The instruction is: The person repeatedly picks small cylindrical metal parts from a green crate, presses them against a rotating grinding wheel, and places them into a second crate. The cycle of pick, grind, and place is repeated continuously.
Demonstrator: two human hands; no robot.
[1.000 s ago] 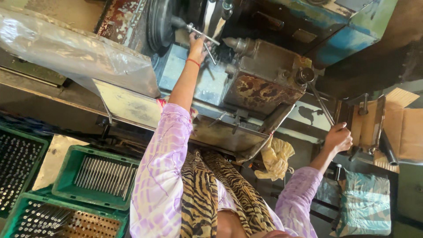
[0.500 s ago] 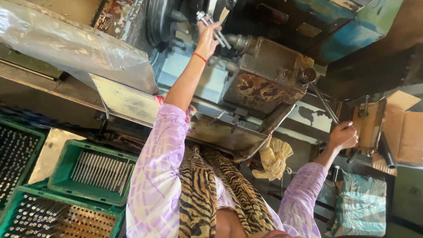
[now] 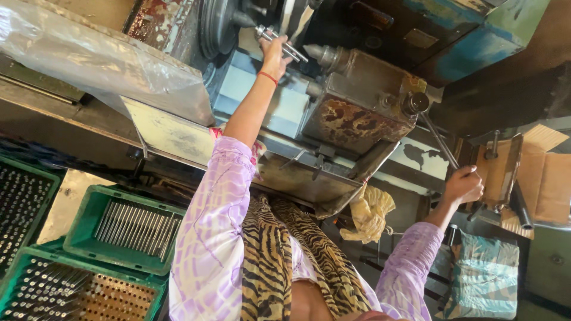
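Left hand: your left hand [image 3: 275,52] is raised to the head of the lathe [image 3: 357,101] and closed around a metal rod [image 3: 281,43] — the rod sticks out of your fist on both sides.
Metal rod: it is at the top edge of the lathe, just beside the round dark chuck [image 3: 219,25] and near the pointed centre [image 3: 321,54] of the rusty block.
Wrist: a thin red band [image 3: 267,77] is around your left wrist.
Right hand: your right hand [image 3: 464,185] is closed on the lower end of a long thin lever [image 3: 439,141], at the right side of the lathe.
Lever: it runs slanted from your fist up to a round dark knob [image 3: 415,103] at the right corner of the rusty block.
Sleeves: both arms wear a lilac patterned sleeve [image 3: 211,238]; a tiger-striped scarf [image 3: 270,261] hangs between them.
Under the lathe: a metal chip tray [image 3: 297,178] goes along its lower edge, and a yellow rag [image 3: 369,213] hangs just beside the right corner of this tray.
Left side: a clear plastic sheet [image 3: 95,59] covers the part left of the chuck.
Crates: a green crate [image 3: 89,208] with a row of grey metal rods lies at the lower left — another green crate [image 3: 18,279] below it holds many short pins standing in holes.
Right side: brown cardboard [image 3: 547,178] stands behind your right hand, and a blue-green patterned cloth [image 3: 485,279] lies below it.
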